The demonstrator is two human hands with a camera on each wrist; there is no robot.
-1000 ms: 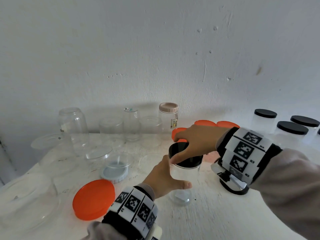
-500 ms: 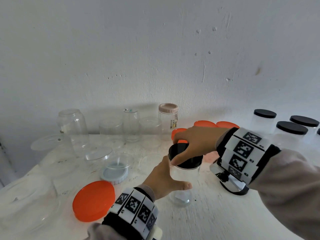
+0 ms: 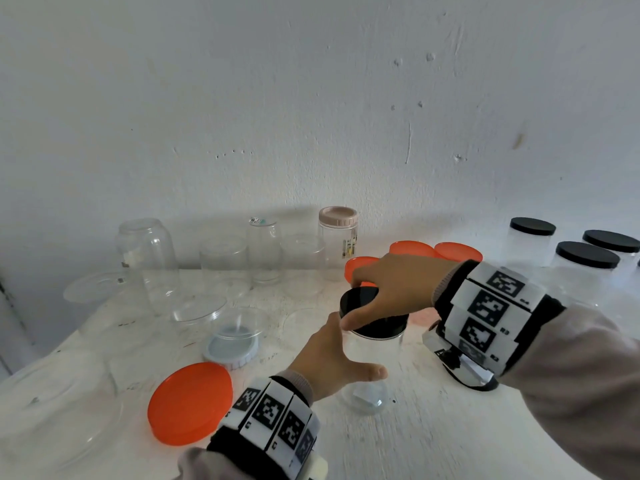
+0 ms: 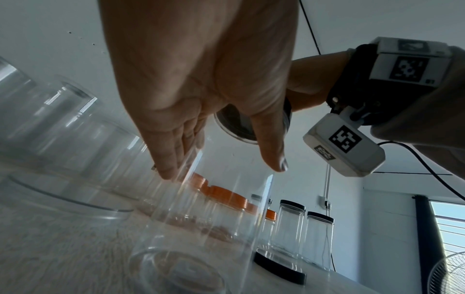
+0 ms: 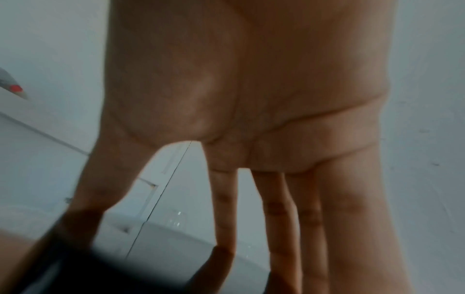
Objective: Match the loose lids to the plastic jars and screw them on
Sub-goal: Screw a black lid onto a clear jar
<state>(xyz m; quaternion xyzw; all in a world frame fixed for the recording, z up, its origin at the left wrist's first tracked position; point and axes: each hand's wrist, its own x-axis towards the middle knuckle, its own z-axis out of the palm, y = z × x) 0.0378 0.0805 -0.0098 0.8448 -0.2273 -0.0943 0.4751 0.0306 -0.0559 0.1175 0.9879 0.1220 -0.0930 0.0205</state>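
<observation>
1. Head view: at the lower left of the frame, a loose orange lid point(image 3: 190, 403) is lying flat on the white table point(image 3: 433, 427), with a clear upturned lid point(image 3: 231, 344) just above it.
2. At the lower centre, the left hand point(image 3: 332, 362) is wrapping its thumb and fingers around the clear jar point(image 3: 370, 372), which is standing upright on the table.
3. Right of centre, the right hand point(image 3: 391, 289) is reaching down over the jar's mouth, its fingertips gripping the rim of the black lid point(image 3: 372, 311) sitting on top.
4. At the far right, black-capped jars point(image 3: 585, 268) are standing against the wall.
</observation>
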